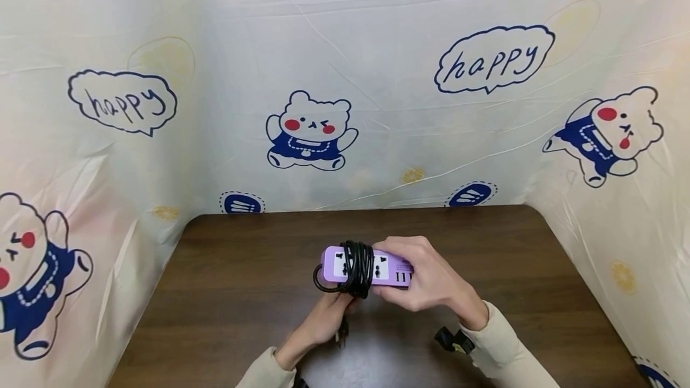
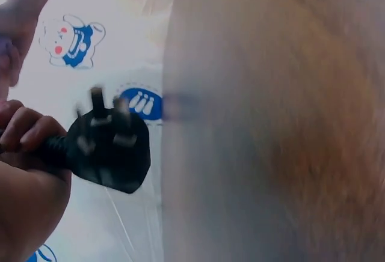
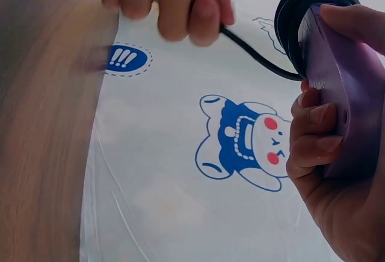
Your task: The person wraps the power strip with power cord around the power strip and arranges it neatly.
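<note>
A purple power strip (image 1: pixel 383 268) with white sockets is held above the table, its black cord (image 1: pixel 358 268) wound in several turns around its middle. My right hand (image 1: pixel 428 277) grips the strip's right end, thumb on one side and fingers on the other. Below the strip, my left hand (image 1: pixel 323 319) holds the loose end of the cord. In the left wrist view the black plug (image 2: pixel 111 151) sticks out of that hand, prongs upward and slightly blurred. The right wrist view shows the cord running from the left hand's curled fingers (image 3: pixel 174 3) to the coil.
The brown wooden table (image 1: pixel 242 256) lies under both hands. A pale curtain (image 1: pixel 388 136) printed with bears and "happy" bubbles encloses its back and sides. A small black device (image 1: pixel 454 340) sits at the right wrist by the sleeve.
</note>
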Available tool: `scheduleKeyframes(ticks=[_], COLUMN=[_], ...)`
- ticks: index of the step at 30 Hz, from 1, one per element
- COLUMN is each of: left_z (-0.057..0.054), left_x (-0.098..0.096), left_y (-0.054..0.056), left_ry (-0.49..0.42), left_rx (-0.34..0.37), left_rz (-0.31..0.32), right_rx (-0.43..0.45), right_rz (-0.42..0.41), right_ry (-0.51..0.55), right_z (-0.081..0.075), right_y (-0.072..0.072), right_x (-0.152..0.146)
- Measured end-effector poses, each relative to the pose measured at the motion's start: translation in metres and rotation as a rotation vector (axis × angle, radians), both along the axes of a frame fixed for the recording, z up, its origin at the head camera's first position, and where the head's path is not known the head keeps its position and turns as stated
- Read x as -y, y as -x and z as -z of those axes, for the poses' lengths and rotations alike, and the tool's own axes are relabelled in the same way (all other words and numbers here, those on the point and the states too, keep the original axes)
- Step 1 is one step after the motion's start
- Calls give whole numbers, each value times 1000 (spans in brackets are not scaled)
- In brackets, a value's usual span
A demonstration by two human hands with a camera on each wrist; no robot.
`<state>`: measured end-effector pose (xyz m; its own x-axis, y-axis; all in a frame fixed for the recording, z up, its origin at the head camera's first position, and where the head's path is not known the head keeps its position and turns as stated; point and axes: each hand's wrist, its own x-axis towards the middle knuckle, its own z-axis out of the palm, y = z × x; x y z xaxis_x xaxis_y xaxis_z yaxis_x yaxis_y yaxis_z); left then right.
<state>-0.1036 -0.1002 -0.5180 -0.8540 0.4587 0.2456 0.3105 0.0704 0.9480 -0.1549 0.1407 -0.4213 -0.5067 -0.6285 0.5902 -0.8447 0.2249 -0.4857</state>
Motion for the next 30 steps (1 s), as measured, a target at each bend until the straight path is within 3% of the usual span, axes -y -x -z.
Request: scheduleKeyframes(ticks=[3, 8, 11, 17, 23, 30], left_z=[-3, -7, -11, -22, -32, -35], left_x=[-6, -11, -13, -16, -13, -5], left_y=[-5, -13, -18, -27, -35, -40], left_ry=[-36, -97, -111, -114, 31, 119], left_rx=[-26, -151, -189, -147, -68, -112], left_rz=[14, 20, 39, 57, 59, 117], right_rx=[29, 47, 46, 65, 86, 97], right_rz=[17, 26, 30, 45, 62, 89], right_ry=[-5, -5, -2, -3, -23, -27], right_z=[1, 3, 4, 5, 5, 5], right_y=[0, 1, 2, 2, 2, 0], right_x=[-1, -1, -1, -1, -1, -2])
